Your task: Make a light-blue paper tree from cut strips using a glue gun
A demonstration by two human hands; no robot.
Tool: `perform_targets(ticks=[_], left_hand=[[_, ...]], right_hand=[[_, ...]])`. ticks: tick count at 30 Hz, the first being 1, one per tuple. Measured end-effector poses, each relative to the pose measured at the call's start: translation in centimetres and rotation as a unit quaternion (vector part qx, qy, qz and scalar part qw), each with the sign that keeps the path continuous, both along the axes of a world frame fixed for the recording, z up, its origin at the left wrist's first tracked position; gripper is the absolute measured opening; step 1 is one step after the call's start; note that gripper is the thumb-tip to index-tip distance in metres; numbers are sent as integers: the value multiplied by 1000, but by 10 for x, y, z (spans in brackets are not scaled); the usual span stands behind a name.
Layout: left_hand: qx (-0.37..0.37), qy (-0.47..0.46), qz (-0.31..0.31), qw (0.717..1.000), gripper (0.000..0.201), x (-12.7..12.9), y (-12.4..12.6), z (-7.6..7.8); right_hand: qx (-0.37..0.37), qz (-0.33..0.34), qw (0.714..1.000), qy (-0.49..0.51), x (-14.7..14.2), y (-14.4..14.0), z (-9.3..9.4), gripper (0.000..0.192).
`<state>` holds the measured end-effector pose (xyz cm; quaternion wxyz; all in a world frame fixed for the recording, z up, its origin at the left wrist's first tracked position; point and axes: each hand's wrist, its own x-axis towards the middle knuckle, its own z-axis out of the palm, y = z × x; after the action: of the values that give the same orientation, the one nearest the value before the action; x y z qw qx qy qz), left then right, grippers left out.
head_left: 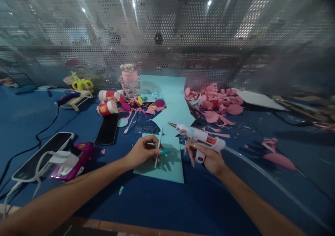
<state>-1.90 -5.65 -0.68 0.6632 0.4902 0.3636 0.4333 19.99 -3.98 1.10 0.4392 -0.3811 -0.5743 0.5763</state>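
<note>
My right hand point(210, 157) grips a white hot glue gun point(201, 138) with an orange label, its metal nozzle pointing left and up. My left hand point(142, 150) pinches a thin light-blue paper strip point(158, 147) together with a small teal piece at its fingertips. Both hands hover over a light-blue paper sheet point(170, 168) lying on the dark blue table. The nozzle tip sits a little above and right of the strip, apart from it.
A black phone point(107, 129) and a second phone point(42, 155) lie to the left beside a magenta object point(75, 157). Red-and-white cups point(107, 107), a clear jar point(129, 80), larger blue paper point(170, 100) and pink paper scraps point(217, 103) sit farther back. A perforated metal screen stands behind.
</note>
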Motion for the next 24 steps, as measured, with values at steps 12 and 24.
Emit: perform_targets(ticks=[12,24], left_hand=[[0,30,16,999,37,0,0,0],[-29,12,30,999,36,0,1,4]], right_hand=[[-8,-38,999,-30,-4,-1,-3,33],[-40,-59,997,15,-1,3,-12,27]])
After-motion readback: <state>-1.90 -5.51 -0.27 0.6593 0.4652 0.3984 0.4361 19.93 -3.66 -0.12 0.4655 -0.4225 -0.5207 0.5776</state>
